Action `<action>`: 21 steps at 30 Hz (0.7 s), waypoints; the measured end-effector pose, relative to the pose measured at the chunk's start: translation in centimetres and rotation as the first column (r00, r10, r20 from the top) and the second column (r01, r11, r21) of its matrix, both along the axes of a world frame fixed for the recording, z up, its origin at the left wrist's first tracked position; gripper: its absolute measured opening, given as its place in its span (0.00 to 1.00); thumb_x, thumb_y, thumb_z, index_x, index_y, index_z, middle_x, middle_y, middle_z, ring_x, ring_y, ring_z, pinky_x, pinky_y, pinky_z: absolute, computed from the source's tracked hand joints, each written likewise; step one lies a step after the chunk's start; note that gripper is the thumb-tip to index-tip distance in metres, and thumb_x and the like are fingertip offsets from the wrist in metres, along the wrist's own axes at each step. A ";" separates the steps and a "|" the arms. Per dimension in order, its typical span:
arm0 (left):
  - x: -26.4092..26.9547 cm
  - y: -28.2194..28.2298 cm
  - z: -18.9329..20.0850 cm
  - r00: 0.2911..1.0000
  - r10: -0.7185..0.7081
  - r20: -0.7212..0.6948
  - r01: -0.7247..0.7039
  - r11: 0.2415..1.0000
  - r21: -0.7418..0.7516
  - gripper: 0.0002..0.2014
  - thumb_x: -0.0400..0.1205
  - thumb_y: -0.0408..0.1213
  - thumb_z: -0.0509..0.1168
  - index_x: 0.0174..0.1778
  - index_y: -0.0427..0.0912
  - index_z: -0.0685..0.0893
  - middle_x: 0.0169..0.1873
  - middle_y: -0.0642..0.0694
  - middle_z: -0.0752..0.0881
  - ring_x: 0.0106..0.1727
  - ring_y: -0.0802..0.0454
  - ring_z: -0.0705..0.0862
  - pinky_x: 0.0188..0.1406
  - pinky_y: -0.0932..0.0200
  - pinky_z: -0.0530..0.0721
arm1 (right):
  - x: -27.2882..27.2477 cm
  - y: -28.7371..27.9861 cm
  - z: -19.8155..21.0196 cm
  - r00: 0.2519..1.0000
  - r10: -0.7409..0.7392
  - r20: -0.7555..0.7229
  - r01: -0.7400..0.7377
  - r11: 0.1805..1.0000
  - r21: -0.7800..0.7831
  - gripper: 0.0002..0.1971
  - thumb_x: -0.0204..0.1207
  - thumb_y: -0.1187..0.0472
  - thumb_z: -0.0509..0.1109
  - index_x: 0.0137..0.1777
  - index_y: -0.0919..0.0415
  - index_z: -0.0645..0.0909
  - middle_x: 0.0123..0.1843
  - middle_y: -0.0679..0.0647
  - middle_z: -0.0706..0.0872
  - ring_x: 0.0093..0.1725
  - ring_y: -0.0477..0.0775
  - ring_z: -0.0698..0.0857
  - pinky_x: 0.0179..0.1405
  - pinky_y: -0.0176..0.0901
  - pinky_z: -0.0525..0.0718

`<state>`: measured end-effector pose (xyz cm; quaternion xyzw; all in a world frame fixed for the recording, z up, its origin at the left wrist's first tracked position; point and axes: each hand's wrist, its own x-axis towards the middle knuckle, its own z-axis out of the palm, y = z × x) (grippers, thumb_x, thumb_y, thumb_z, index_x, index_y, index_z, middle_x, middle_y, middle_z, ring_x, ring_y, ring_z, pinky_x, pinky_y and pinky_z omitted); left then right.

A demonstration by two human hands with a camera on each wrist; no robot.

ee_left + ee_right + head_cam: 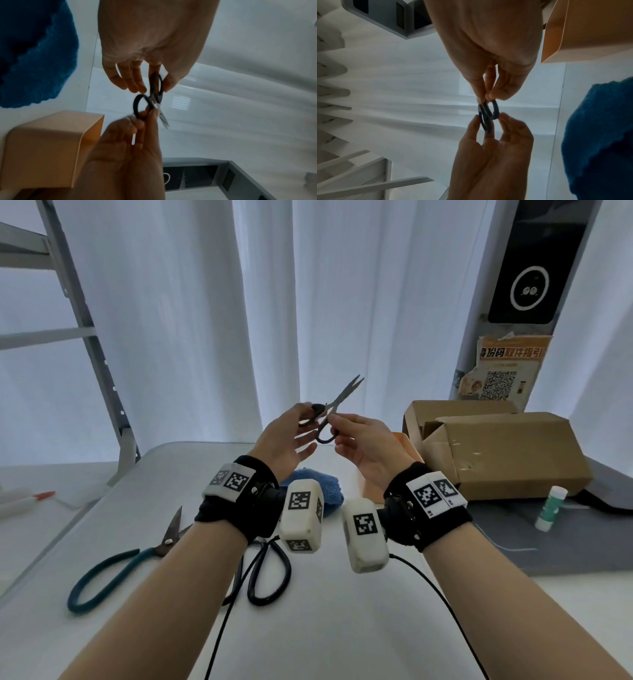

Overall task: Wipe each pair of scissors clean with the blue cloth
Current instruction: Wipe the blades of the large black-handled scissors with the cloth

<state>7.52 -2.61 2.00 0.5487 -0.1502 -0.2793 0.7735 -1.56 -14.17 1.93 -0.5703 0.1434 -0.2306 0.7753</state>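
A small pair of black-handled scissors [337, 405] is held up in the air above the white table [342, 628], its blades slightly parted and pointing up and away. My left hand [310, 419] pinches one handle loop [156, 83] between thumb and forefinger. My right hand [335, 424] pinches the other loop [139, 105]. The blue cloth [330, 491] lies on the table below my wrists, with neither hand touching it. Teal-handled scissors [113, 570] lie at the left. Large black-handled scissors [270, 573] lie partly hidden under my left wrist.
Cardboard boxes [496, 453] stand at the right on a grey mat [548, 546], with a glue stick [551, 508] upright in front. An orange box [48, 146] sits behind the cloth. A metal rack [85, 344] stands at the left, and white curtains hang behind.
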 end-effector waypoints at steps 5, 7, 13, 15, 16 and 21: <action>-0.9 -1.6 -1.1 0.998 -0.014 0.061 0.004 0.989 0.150 0.08 0.82 0.36 0.71 0.53 0.36 0.89 0.33 0.47 0.79 0.31 0.55 0.74 0.30 0.64 0.76 | -1.0 -2.0 -1.0 0.988 -0.131 -0.085 0.135 0.990 0.044 0.03 0.78 0.68 0.76 0.44 0.68 0.85 0.30 0.55 0.81 0.25 0.45 0.74 0.22 0.30 0.78; -1.3 -2.8 -1.8 0.996 -0.060 0.061 0.046 0.974 0.220 0.12 0.82 0.34 0.72 0.58 0.32 0.88 0.32 0.47 0.78 0.29 0.56 0.73 0.24 0.66 0.76 | -1.3 -3.0 -1.5 0.976 -0.188 -0.113 0.196 0.978 0.071 0.06 0.77 0.69 0.76 0.50 0.72 0.85 0.32 0.57 0.82 0.26 0.45 0.75 0.19 0.28 0.76; -2.9 -6.5 -4.0 0.976 -0.195 0.092 0.165 0.950 0.265 0.10 0.81 0.35 0.74 0.53 0.31 0.87 0.32 0.45 0.79 0.29 0.55 0.75 0.29 0.66 0.80 | -3.1 -6.1 -2.5 0.922 -0.313 -0.226 0.339 0.937 0.083 0.08 0.79 0.68 0.74 0.53 0.67 0.78 0.32 0.58 0.83 0.18 0.45 0.77 0.15 0.32 0.78; -3.3 -7.5 -4.2 0.975 -0.196 0.106 0.163 0.952 0.260 0.08 0.82 0.37 0.73 0.46 0.35 0.84 0.33 0.44 0.80 0.31 0.54 0.77 0.30 0.65 0.83 | -3.7 -6.8 -2.8 0.913 -0.322 -0.252 0.354 0.931 0.092 0.04 0.80 0.70 0.71 0.46 0.67 0.78 0.31 0.58 0.81 0.21 0.48 0.77 0.16 0.34 0.79; -3.4 -7.9 -4.3 0.975 -0.194 0.112 0.159 0.951 0.266 0.09 0.83 0.38 0.73 0.47 0.35 0.83 0.34 0.43 0.81 0.32 0.53 0.79 0.32 0.63 0.84 | -3.9 -7.2 -3.0 0.907 -0.327 -0.264 0.363 0.926 0.100 0.04 0.80 0.70 0.70 0.44 0.68 0.78 0.32 0.59 0.81 0.25 0.49 0.77 0.16 0.34 0.80; -3.6 -8.9 -4.8 0.971 -0.220 0.096 0.182 0.937 0.300 0.18 0.86 0.41 0.68 0.64 0.29 0.83 0.45 0.39 0.89 0.41 0.51 0.86 0.46 0.59 0.88 | -4.4 -8.1 -3.7 0.902 -0.337 -0.270 0.377 0.920 0.112 0.06 0.79 0.69 0.70 0.53 0.71 0.81 0.36 0.61 0.84 0.28 0.52 0.82 0.22 0.38 0.86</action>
